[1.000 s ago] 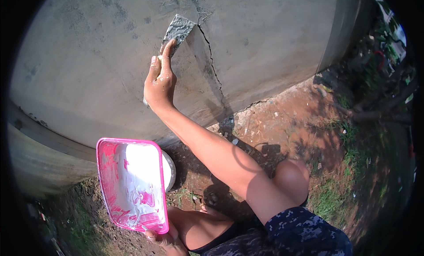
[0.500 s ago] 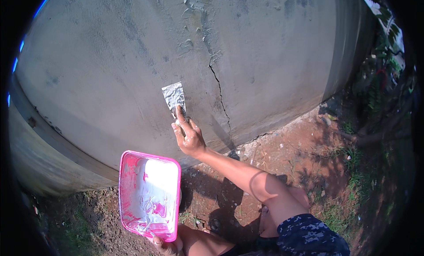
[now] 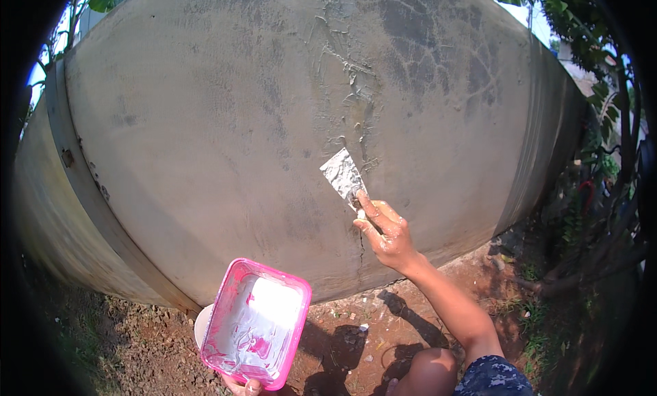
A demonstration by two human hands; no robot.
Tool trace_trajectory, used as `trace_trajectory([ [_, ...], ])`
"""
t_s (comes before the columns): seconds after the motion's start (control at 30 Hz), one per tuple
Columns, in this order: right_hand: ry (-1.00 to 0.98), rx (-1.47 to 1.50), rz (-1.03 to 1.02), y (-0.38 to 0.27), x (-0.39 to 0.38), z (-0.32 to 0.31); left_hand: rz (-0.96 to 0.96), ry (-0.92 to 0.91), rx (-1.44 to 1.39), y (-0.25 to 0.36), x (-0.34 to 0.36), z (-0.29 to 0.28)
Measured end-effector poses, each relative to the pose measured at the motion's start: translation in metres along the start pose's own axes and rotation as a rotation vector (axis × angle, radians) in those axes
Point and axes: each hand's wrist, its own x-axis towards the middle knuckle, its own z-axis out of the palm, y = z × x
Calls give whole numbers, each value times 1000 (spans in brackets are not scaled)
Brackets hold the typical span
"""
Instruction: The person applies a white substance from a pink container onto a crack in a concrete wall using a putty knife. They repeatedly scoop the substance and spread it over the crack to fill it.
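Observation:
My right hand (image 3: 390, 237) grips a putty knife (image 3: 344, 174) by its handle, index finger laid along the base of the blade. Grey-white paste coats the blade, which is tilted up and left in front of the wall (image 3: 226, 156); whether it touches the surface I cannot tell. Close by runs a vertical strip of rough filler (image 3: 345, 74), and part of a dark crack shows below the hand. Down at the lower left, my left hand (image 3: 243, 386) holds the near rim of a pink tray (image 3: 301, 327), smeared inside with white paste. Dried paste spots my right fingers.
Reddish soil with small stones (image 3: 144, 327) lies at the wall's foot. A raised vertical band (image 3: 102, 198) crosses the wall at left. Shrubs and branches (image 3: 609, 170) stand at the right. A pale round object (image 3: 202, 325) shows partly behind the tray. My bent knee (image 3: 431, 372) is low in view.
My right hand has carried the putty knife up and right, closer to the filler strip. The view has tilted upward, showing more wall top. The tray sits lower and further right in the picture.

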Motion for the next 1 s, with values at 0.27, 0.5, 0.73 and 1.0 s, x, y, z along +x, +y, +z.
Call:
trace_trajectory([
  [0.27,-563,291,602,-40,-21,-20,31,-84,261,-4,17,20],
  [0.5,-674,312,399,-70,-12,-51,61,-375,32,36,55,76],
  [0.73,-653,-1,157,-74,-19,-105,77,-625,89,62,53,121],
  [1.0,-701,64,223,-63,-25,-133,74,-686,116,43,27,151],
])
